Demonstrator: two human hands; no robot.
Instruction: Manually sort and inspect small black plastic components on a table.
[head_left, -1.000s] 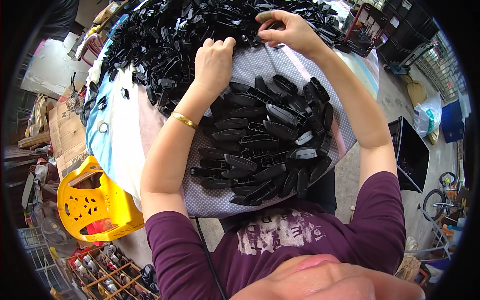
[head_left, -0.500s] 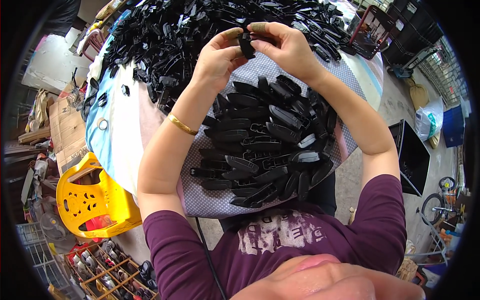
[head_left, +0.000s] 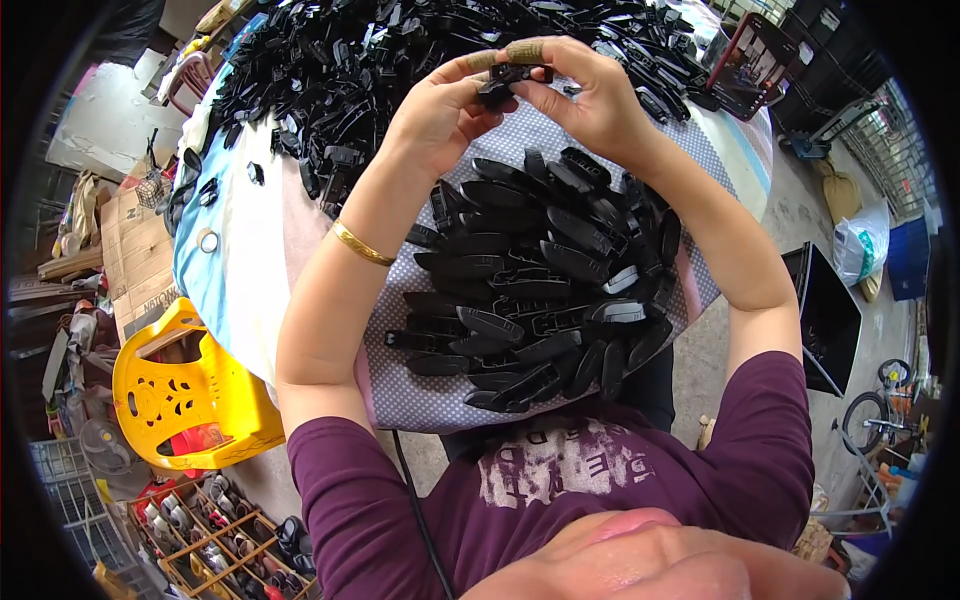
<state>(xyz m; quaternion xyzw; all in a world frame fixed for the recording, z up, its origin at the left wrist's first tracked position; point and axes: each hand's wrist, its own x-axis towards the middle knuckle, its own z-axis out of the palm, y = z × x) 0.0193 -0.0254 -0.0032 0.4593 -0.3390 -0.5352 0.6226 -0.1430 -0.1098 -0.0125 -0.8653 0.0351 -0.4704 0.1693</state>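
Note:
Over the far part of the table, my left hand (head_left: 447,108) and my right hand (head_left: 585,95) meet around a small black plastic part (head_left: 497,90). Both hands are closed on it with fingers and thumbs; tan tape wraps one index fingertip on each. What exactly the part is stays partly hidden by the fingers. Nearer to me lies a spread of similar long black plastic pieces (head_left: 520,280), some hollow side up, a few with shiny grey faces. Beyond my hands rises a large heap of loose black plastic parts (head_left: 320,70).
A dotted grey cloth (head_left: 400,400) covers the table's near part. On the left side are a tape roll (head_left: 208,241) and a yellow plastic chair (head_left: 150,390). A black open bin (head_left: 830,320) stands on the floor at right; a dark red-framed crate (head_left: 745,65) is at the far right.
The black part has been turned in my fingers, from upright to lying more sideways. My right index finger now reaches over its top. The view has shifted slightly.

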